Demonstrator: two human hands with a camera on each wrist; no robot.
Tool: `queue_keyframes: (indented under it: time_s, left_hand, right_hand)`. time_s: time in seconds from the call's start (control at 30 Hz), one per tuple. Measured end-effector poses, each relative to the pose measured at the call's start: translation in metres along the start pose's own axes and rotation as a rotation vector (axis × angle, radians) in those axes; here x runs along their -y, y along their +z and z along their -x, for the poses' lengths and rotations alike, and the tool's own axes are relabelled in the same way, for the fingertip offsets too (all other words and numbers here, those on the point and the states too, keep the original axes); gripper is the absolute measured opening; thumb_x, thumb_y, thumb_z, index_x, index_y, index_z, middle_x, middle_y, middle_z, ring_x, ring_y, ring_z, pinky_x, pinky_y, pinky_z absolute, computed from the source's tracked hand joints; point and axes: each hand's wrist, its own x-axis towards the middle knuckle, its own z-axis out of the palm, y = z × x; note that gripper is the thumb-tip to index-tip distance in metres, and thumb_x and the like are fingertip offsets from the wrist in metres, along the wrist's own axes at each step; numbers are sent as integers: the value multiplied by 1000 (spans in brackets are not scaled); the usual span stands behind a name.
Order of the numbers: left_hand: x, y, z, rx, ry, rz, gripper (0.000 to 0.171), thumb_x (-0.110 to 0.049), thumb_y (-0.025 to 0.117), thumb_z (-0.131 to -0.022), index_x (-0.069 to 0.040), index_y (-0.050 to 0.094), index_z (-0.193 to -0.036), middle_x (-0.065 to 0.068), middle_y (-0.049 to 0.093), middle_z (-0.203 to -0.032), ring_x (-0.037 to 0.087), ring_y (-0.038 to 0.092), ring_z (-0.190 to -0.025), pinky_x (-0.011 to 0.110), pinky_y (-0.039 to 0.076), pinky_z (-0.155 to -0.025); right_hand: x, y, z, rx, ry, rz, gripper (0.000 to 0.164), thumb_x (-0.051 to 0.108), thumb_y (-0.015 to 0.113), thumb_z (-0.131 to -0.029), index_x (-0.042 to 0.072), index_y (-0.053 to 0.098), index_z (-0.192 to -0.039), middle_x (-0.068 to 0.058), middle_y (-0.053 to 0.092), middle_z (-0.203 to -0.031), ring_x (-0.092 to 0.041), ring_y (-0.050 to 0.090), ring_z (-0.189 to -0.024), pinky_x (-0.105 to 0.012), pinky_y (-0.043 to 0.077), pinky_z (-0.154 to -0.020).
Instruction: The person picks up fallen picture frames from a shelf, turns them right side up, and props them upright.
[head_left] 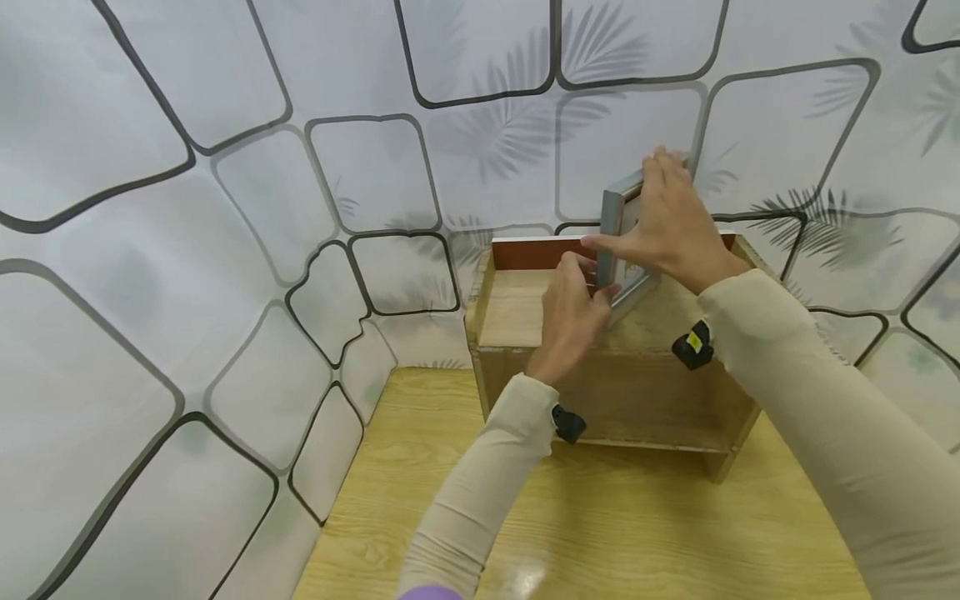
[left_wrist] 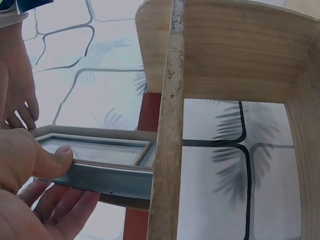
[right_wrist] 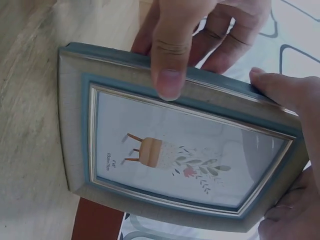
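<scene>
Patterned backdrop [head_left: 247, 192], rounded outlines and grey fronds on white, fills the view left of the left hand [head_left: 572, 321] and rises beyond it; its lower edge meets the wood-grain tabletop [head_left: 397, 500] to that hand's left. Nearer the hand stands the left side panel of a wooden shelf unit [head_left: 645, 396]. Between panel and hand a stretch of the pale upper board [head_left: 513, 310] gives sideways room, bounded behind by a red-brown strip [head_left: 525, 255] and in front, close under the hand, by a rough front edge.

The left hand pinches the lower near side of a blue-grey picture frame [head_left: 611, 217], thumb on the glazed face, fingers behind. Upright and turned edge-on, the frame is over the upper board, between left hand and right hand [head_left: 671, 221], which grips it higher up, thumb on the near edge, fingers over the top. Right of the right hand, the board runs a shorter way to the unit's other side.

The right hand hides much of the frame's face from the head view; the right wrist view shows its flower print [right_wrist: 160, 152], with lettering hard to read. Whether the whole lower edge bears on the board cannot be told.
</scene>
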Motion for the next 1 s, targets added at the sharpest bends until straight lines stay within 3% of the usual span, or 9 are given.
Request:
queue_keyframes:
  time_s: [0.1, 0.2, 0.5, 0.73, 0.8, 1.0]
  left_hand:
    - [-1, 2, 2, -13, 9, -10, 30, -16, 77, -91, -5, 55, -108, 7, 65, -105, 16, 68, -94, 26, 51, -81]
    - [-3, 4, 3, -29, 16, -11, 29, -16, 77, -91, -5, 56, -106, 9, 66, -104, 17, 68, -92, 26, 51, -80]
    - [-4, 12, 8, -53, 39, 32, 28, -20, 77, -92, -5, 57, -106, 7, 64, -102, 15, 67, -89, 17, 48, -77]
    - [6, 5, 10, -56, 80, 99, 23, -25, 53, -107, -5, 64, -113, 7, 66, -102, 15, 66, -88, 19, 50, -79]
    - [10, 3, 10, -25, 85, 102, 24, -22, 54, -107, -4, 66, -116, 8, 68, -104, 18, 68, -91, 19, 51, -80]
    - [12, 3, 13, 158, 38, 144, 34, -15, 58, -104, -3, 61, -135, 13, 69, -123, 21, 70, -106, 16, 53, -84]
  right_hand:
    - [1, -4, -1, 41, 12, -4, 120, 52, 79, -81, -18, 11, -153, -37, 7, -161, -49, 7, -151, -61, 16, -118]
    - [0, -8, -2, 64, 5, -5, 120, 49, 82, -80, -17, 13, -153, -37, 15, -159, -51, 18, -147, -63, 24, -115]
    - [-12, -17, -3, 110, -39, -79, 123, 46, 85, -77, -10, 12, -157, -31, 14, -163, -48, 12, -150, -61, 18, -118]
    - [-18, -21, -3, 136, -77, -108, 124, 45, 87, -76, -8, 11, -158, -31, 11, -164, -47, 11, -151, -59, 15, -119]
    - [-21, -22, -3, 143, -86, -123, 124, 43, 88, -76, -8, 11, -158, -30, 11, -164, -46, 10, -151, -57, 13, -120]
    - [-28, -26, -2, 163, -90, -171, 123, 41, 90, -75, -3, 12, -160, -25, 12, -166, -43, 11, -152, -57, 15, -120]
